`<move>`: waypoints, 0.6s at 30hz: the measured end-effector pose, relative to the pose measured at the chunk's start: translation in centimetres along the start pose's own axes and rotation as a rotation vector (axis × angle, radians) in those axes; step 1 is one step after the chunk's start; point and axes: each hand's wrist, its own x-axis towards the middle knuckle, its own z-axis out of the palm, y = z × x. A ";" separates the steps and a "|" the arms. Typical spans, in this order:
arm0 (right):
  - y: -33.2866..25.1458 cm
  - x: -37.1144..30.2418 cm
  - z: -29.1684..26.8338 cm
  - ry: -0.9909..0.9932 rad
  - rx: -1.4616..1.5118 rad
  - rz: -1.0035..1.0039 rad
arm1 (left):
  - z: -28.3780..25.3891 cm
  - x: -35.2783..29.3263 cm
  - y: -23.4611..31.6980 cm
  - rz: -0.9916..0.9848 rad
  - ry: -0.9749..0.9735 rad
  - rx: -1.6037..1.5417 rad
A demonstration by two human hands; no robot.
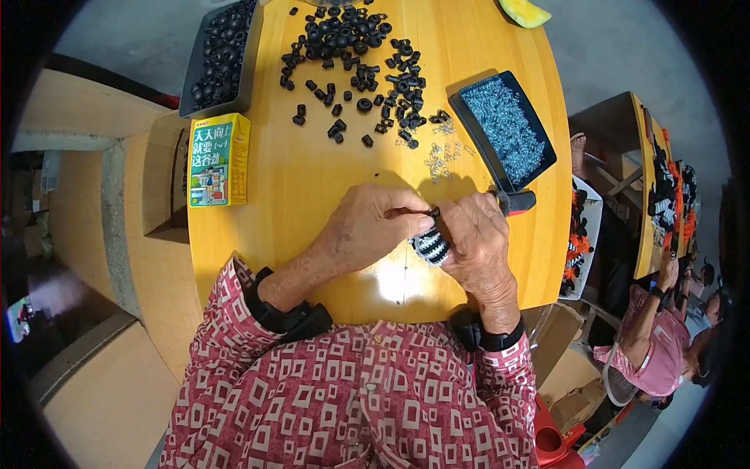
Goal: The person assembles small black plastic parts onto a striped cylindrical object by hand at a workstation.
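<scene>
Over the near middle of the table, my two hands meet. A small rounded thing with black and white stripes (pixel 430 247) sits against the fingers of my right hand (pixel 478 242), which is closed round it. At its upper end a small black piece (pixel 433 213) shows between the hands. My left hand (pixel 367 227) pinches at this black piece with thumb and forefinger; the fingertips partly hide it. Just beyond my right hand lies a tool with a red and black handle (pixel 519 203), partly covered by the hand.
Loose black plastic parts (pixel 344 35) and small clear pieces (pixel 447 156) lie across the far table. A black tray (pixel 508 184) of clear pieces stands right; a grey bin (pixel 186 98) of black parts and a yellow carton (pixel 237 164) stand left. People (pixel 652 336) work at the right.
</scene>
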 end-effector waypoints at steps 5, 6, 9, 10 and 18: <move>-0.1 0.2 -0.2 -0.038 -0.027 -0.033 | 0.7 -0.3 -0.1 0.096 0.091 0.068; 0.0 0.1 -0.2 -0.042 -0.025 -0.044 | 0.8 -0.3 0.1 0.099 0.100 0.081; 0.0 -0.1 -0.2 -0.057 -0.028 -0.039 | 0.9 -0.4 0.0 0.097 0.114 0.066; 0.1 -0.2 -0.1 -0.057 -0.028 -0.039 | 0.9 -0.4 0.0 0.093 0.118 0.040; 0.3 -0.3 0.0 -0.046 -0.001 -0.039 | 0.5 -0.1 -0.5 0.098 0.074 0.042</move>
